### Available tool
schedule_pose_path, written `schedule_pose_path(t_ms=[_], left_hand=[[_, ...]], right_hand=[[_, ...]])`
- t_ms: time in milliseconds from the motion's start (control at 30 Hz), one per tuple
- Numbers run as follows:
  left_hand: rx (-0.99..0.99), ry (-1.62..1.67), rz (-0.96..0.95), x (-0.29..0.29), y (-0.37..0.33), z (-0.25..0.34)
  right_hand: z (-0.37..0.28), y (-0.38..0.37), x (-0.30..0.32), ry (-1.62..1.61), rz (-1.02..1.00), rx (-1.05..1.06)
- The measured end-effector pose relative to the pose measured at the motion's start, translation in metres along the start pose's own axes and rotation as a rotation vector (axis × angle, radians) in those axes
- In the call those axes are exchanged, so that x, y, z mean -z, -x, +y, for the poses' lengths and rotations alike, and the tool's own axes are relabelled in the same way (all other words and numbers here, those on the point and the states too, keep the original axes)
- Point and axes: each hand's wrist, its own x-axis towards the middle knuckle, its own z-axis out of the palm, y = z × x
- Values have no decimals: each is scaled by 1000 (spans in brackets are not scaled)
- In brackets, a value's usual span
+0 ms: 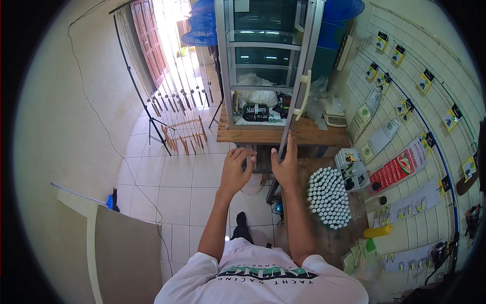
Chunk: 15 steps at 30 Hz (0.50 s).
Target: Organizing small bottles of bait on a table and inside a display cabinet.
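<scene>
head view: looking down past the person's white shirt to both raised forearms, in front of a glass cabinet.
left hand: the left hand [236,169] is lifted with fingers spread and slightly curled, empty, hanging just short of the cabinet door's edge — near it, not touching as far as can be seen.
right hand: the right hand [286,167] is flat and open, fingers together and pointing up, laid against the lower edge of the glass door [298,96] — likely placed there because the frame gives a firm edge to push or steady.
door: one metal-framed glass door, swung out and leaning toward the person, with one pale handle [305,93] on its frame.
cabinet: one glass cabinet [253,61] with several shelves; bags and packets sit on the bottom shelf, count unclear.
tabletop: one wooden tabletop [253,136] carries the cabinet and one small scale [333,117] beside it.
bottles: a dense cluster of small white-capped bottles [329,196] stands packed together on a lower surface to the right — too many to count surely.
yellow bottle: one, lying just past the cluster [377,231].
wall grid: a wire grid [430,131] holds small carded packets in rows, hung within reach.
rods: a row of thin rods [177,96] leans by the doorway on a wooden rack.
</scene>
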Motion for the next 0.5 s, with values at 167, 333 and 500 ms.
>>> schedule_pose_path(t_ms=[167, 333, 500], left_hand=[[-43, 4, 9, -6, -26, -23], [17, 23, -7, -7, -51, -45], [33, 94, -33, 0, -82, -82]], right_hand=[[5, -14, -21, -1, -100, 23], [12, -40, -47, 5, -221, 12], [18, -74, -82, 185, -184, 166]])
